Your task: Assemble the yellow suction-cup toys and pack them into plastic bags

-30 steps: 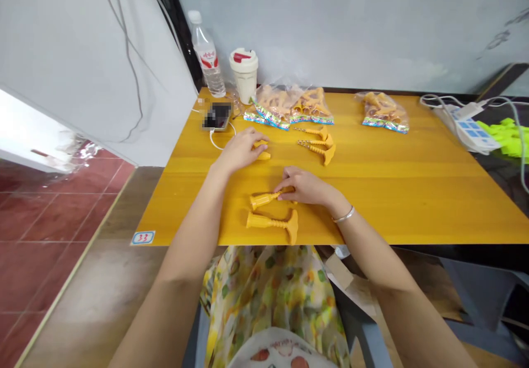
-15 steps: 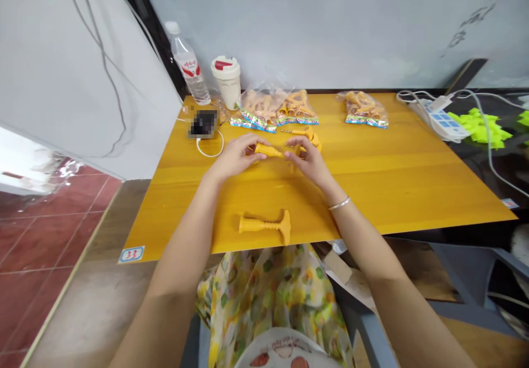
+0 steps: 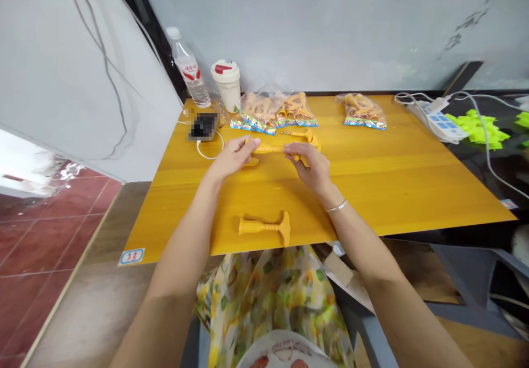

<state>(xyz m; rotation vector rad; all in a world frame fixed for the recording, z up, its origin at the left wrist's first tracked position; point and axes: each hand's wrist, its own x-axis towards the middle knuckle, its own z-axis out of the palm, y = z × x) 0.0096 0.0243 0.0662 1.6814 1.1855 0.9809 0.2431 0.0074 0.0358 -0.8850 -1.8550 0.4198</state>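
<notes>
My left hand [image 3: 236, 157] pinches the wide end of a yellow plastic tube [image 3: 268, 149], held just above the table. At the tube's narrow right end, my right hand [image 3: 311, 165] has its fingers closed round a yellow T-handled screw [image 3: 303, 161], mostly hidden by the fingers. The two parts meet in line; how deep the screw sits I cannot tell. Under my left hand lies another yellow piece [image 3: 251, 162], partly covered. Behind my right hand rest loose yellow screw pieces [image 3: 308, 135]. Nearer me, a joined tube and T-handled screw [image 3: 266, 226] lies on its side.
Clear bags of yellow parts [image 3: 297, 109] stand at the back, another bag [image 3: 363, 110] further right. A water bottle [image 3: 190, 73], lidded cup [image 3: 228, 87] and cabled phone [image 3: 203, 125] occupy the back left. A power strip [image 3: 442, 123] and bright green pieces [image 3: 477, 128] are right.
My right fingers have closed over the screw's handle and turned downward. My left grip has shifted to the tube's end, and a yellow piece beneath that hand now shows.
</notes>
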